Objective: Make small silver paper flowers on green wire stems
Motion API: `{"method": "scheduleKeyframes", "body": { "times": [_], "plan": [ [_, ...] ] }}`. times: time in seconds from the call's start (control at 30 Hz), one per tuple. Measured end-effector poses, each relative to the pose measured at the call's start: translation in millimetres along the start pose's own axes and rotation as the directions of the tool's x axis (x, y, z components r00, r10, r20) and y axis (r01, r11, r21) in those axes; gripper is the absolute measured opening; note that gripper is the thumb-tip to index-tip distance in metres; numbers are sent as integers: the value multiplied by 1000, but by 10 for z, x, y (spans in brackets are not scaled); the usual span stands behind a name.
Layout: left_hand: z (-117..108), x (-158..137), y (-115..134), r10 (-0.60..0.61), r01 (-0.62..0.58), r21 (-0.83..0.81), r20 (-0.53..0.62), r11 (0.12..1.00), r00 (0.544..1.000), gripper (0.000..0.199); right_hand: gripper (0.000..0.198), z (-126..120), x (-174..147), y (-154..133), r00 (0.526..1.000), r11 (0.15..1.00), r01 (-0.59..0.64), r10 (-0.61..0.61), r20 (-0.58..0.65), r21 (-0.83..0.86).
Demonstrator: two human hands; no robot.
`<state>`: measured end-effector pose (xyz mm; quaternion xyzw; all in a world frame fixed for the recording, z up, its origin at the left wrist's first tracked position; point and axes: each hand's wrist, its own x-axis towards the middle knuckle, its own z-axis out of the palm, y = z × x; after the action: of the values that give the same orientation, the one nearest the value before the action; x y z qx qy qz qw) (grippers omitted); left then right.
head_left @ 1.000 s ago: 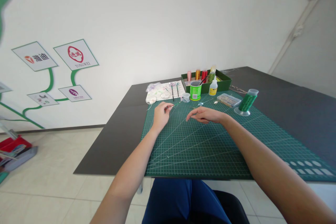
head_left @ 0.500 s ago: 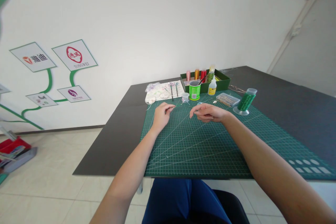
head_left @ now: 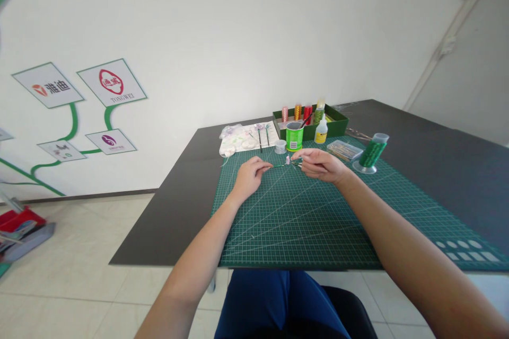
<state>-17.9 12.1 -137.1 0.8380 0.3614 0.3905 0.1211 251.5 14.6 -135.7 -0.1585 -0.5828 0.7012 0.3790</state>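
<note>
My left hand (head_left: 249, 176) pinches a thin green stem (head_left: 278, 166) that points right, just above the cutting mat (head_left: 294, 217). Near its far end shows a small pale pink flower-like piece (head_left: 288, 159). My right hand (head_left: 321, 166) is closed beside that piece, its index finger stretched toward it. Thin pale and dark strands show at the right fingertips, too small to name. Behind the hands stand a small clear round container (head_left: 280, 146) and a green can (head_left: 295, 138) with a dark-handled tool in it.
A yellow-labelled glue bottle (head_left: 321, 131) stands by a dark green box (head_left: 340, 125) of thread spools. At right are a clear case (head_left: 344, 150) of small sticks and a green thread spool (head_left: 373, 154). A white sheet (head_left: 237, 141) with brushes lies back left.
The pink piece has moved right and down, from in front of the clear container to between my hands. My left hand has shifted slightly right; my right fingers have risen toward the stem.
</note>
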Motion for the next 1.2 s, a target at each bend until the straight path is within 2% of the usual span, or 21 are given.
{"method": "scheduleKeyframes", "body": {
  "times": [0.1, 0.4, 0.73, 1.2],
  "plan": [
    [1, -1, 19, 14, -14, 7, 24, 1000, 1000, 26, 32, 7, 0, -5, 998, 1000, -4, 3, -67, -5],
    [12, -14, 41, 50, -55, 70, 70, 996, 996, 24, 52, 44, 27, -1, 996, 998, 20, -15, -91, 60],
    [11, -18, 69, 81, -85, 60, 75, 995, 994, 22, 65, 18, 47, 27, 982, 998, -43, 51, -181, 47],
    [-2, 0, 108, 58, -58, -70, -4, 996, 998, 23, 70, -46, 95, 145, 955, 978, -207, 194, -225, -35]
  ]
}}
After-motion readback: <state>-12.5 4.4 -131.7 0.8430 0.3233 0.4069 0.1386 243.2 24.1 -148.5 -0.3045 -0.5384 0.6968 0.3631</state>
